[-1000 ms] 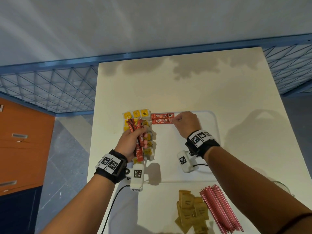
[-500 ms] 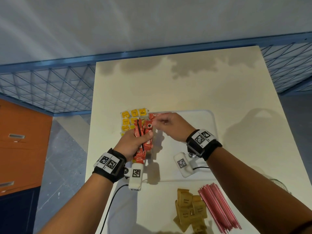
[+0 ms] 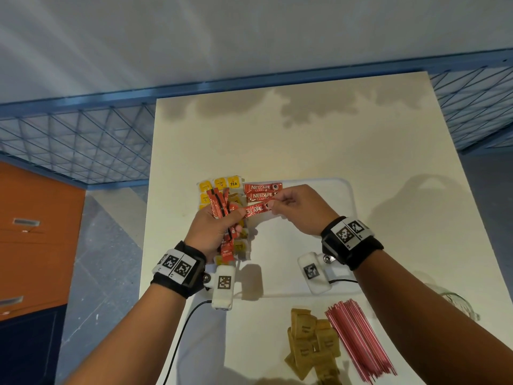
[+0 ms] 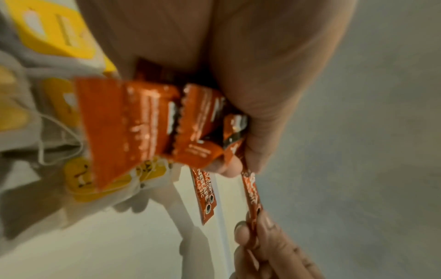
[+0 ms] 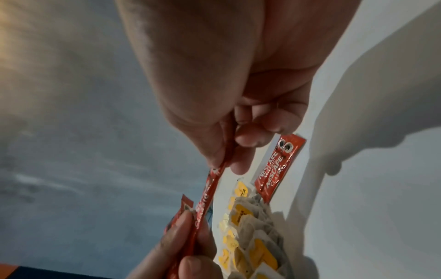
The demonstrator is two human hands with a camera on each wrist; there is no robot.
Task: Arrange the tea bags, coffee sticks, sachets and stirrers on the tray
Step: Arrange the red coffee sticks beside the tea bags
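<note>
Broadly, the white tray (image 3: 348,218) sits mid-table with tea bags (image 3: 219,184) lined down its left side and two coffee sticks (image 3: 262,191) laid flat just right of them, seemingly starting a row. Sachets (image 3: 311,343) and stirrers (image 3: 358,340) wait off-tray at the near edge. The left hand (image 3: 211,232) grips a spare bundle (image 3: 219,207) as a supply, while the right hand (image 3: 299,209) pinches one stick (image 3: 255,210) by its end, likely to draw it out.

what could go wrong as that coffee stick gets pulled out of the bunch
1. The left hand holds a loose fan of coffee sticks; pulling one may drag others out onto the tea bags.
2. The right hand only pinches the tip of the pulled stick, so it could slip and land crooked beside the two laid sticks.
</note>
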